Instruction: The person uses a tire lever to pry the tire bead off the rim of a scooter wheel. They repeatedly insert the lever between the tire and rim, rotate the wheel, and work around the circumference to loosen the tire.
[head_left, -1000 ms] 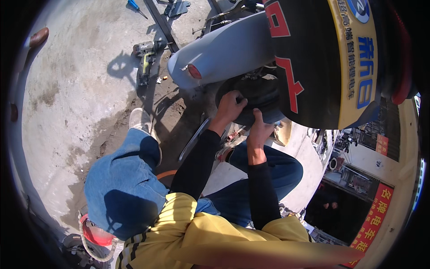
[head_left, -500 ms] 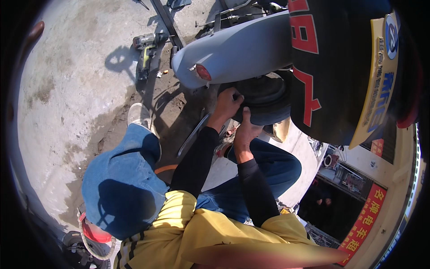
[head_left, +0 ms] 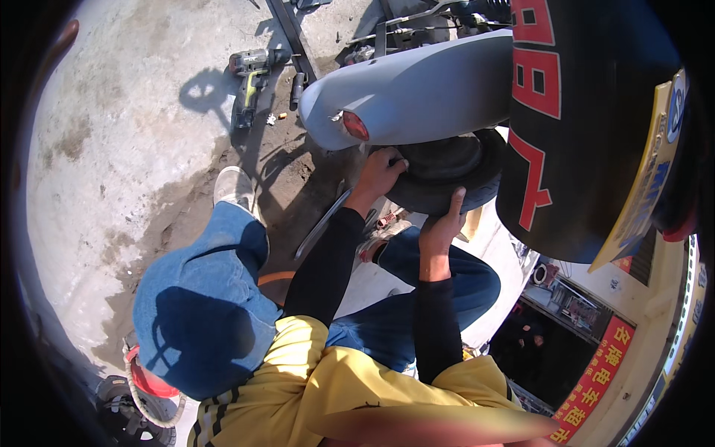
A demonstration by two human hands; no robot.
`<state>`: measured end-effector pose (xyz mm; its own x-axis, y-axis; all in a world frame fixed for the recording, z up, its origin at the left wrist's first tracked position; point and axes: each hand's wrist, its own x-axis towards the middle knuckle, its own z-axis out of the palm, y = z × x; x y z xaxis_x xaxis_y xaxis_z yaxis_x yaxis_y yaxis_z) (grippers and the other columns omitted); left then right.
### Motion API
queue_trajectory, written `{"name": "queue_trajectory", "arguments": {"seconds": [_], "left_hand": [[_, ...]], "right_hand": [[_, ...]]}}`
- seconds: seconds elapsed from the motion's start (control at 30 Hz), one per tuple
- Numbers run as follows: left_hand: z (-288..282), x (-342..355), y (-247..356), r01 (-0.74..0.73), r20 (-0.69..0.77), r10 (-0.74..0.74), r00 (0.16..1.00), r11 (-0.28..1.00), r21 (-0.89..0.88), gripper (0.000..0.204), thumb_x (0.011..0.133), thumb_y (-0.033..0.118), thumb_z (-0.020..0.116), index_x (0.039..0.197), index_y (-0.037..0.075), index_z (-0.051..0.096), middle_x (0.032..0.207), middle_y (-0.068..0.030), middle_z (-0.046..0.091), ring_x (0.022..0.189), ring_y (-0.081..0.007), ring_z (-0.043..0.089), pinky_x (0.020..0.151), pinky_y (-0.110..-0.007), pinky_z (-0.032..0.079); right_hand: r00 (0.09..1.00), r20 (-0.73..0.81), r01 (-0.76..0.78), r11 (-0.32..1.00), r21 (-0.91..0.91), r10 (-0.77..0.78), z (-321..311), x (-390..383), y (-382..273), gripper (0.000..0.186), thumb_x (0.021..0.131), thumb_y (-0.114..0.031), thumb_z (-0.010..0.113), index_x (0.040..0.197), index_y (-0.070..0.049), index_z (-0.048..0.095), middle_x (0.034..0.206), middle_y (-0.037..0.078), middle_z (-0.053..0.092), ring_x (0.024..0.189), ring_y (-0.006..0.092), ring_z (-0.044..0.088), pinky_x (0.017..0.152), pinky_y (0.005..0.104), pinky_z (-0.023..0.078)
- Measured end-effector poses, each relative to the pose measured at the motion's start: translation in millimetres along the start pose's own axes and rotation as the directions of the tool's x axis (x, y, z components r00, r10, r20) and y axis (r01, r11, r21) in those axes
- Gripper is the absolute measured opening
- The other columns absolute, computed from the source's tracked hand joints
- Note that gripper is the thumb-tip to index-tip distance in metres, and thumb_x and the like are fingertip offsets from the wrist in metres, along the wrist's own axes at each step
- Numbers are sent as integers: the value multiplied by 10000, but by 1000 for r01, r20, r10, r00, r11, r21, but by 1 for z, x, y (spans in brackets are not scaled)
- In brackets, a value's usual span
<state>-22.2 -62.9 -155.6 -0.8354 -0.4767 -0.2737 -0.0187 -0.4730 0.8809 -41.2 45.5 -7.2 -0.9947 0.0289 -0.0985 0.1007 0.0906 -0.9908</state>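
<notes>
Black rubber tyre (head_left: 447,175) sat under the grey scooter's rear mudguard (head_left: 417,93), red tail light above. Left hand (head_left: 378,175) was curled over the tyre's upper edge, gripping it; right hand (head_left: 441,227) pressed its sidewall, fingers clasping. Cordless drill (head_left: 249,74) lay well apart on stained concrete (head_left: 112,149).

Most of the black tyre (head_left: 439,175) sat tucked under the grey fender (head_left: 417,93), so I saw only its lower curve. My left hand (head_left: 380,173) had its fingertips buried between fender and tyre; I couldn't tell what they gripped. The right hand (head_left: 441,227) covered the tyre's near edge. The cordless drill (head_left: 249,74) was too small to make out details.
</notes>
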Motion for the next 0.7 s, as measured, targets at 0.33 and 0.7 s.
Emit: {"name": "queue_trajectory", "arguments": {"seconds": [0.33,0.7], "left_hand": [[14,-17,-24,488,-90,-665,741,626,-609,565,954,375,773,1381,47,600,1210,-107,739,1182,-302,674,1021,-454,526],[26,-12,-45,447,312,-571,759,109,-888,501,978,307,757,1383,47,617,1361,-145,698,1235,-310,685,1080,-459,553]], "right_hand": [[998,52,-27,994,-109,33,-9,9,-6,672,990,-343,793,1473,48,538,1411,170,645,1280,285,627,1155,398,475],[949,-66,241,845,-476,-308,14,31,-17,522,980,-148,769,1439,41,608,1319,137,703,1148,242,688,1016,347,549]]}}
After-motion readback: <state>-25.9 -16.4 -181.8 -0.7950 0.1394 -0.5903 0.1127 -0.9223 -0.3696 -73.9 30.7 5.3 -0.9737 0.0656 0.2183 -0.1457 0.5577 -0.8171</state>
